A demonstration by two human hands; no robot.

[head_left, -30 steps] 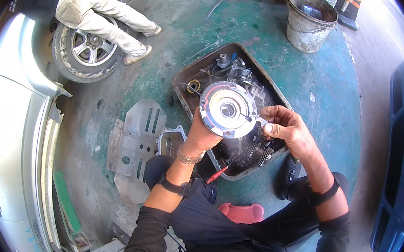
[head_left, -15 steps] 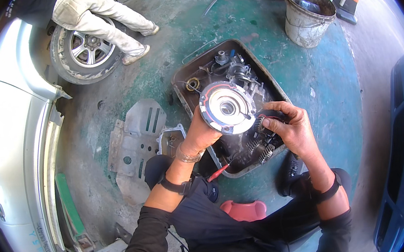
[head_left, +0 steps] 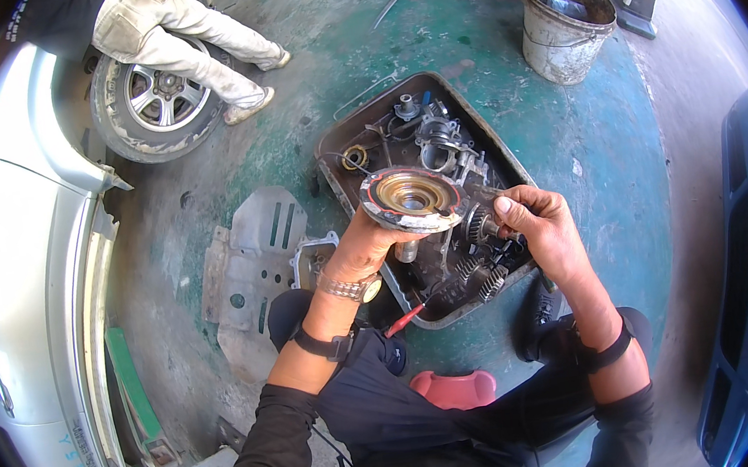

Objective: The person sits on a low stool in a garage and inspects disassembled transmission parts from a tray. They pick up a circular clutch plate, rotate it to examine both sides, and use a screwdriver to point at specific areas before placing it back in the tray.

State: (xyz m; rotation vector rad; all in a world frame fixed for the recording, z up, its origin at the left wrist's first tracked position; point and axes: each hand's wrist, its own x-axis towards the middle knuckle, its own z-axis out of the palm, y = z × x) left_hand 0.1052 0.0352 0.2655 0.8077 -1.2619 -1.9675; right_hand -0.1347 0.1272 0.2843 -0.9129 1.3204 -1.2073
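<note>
My left hand grips a round metal flange from beneath, over the tray. The flange is tilted, its stepped, oily centre facing up and an orange-red line running round its rim. A stub shows under it. My right hand is at the tray's right side, thumb and fingers pinched together; what they hold, if anything, cannot be made out. Just left of its fingers are toothed gears. The metal tray below also holds several greasy housings and a yellowish ring.
A red-handled tool leans on the tray's near edge. Left of the tray lie a slotted metal plate and an open cover. A pink stool is under me. Buckets stand far right; another person is by a wheel.
The flange has tipped back and its face is seen more edge-on; my left wrist has turned. My right thumb and fingers have drawn closer together, and a thin red strand by them no longer shows.
</note>
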